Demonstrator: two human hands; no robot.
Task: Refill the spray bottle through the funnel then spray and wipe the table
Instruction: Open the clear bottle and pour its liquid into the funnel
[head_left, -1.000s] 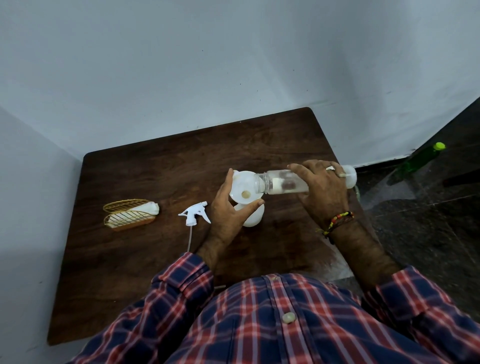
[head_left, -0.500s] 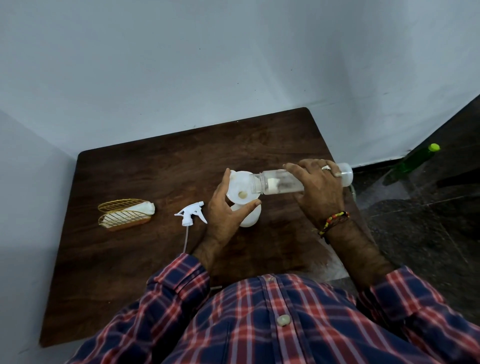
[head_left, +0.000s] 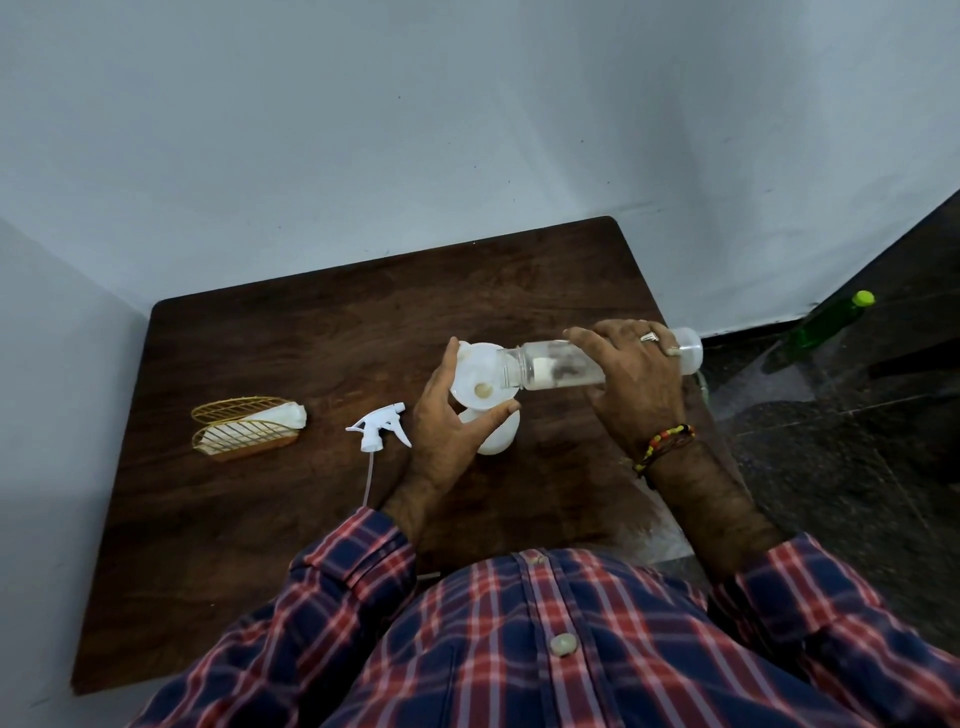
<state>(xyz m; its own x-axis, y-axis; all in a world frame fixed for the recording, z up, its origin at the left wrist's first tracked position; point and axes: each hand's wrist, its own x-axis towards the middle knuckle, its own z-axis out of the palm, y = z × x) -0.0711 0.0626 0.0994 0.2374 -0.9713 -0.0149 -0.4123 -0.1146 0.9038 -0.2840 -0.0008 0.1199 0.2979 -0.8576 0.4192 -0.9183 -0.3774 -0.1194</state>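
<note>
Now my right hand (head_left: 631, 384) grips the clear bottle (head_left: 563, 366) tipped sideways, mouth over the funnel (head_left: 475, 382). My left hand (head_left: 447, 431) cups funnel and spray bottle (head_left: 496, 439); spray head (head_left: 379, 427) lies just outboard.

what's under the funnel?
The white spray bottle stands under the funnel on the table. Only its lower body shows. Its neck and the funnel's spout are covered by the funnel bowl and the left hand gripping it.
</note>
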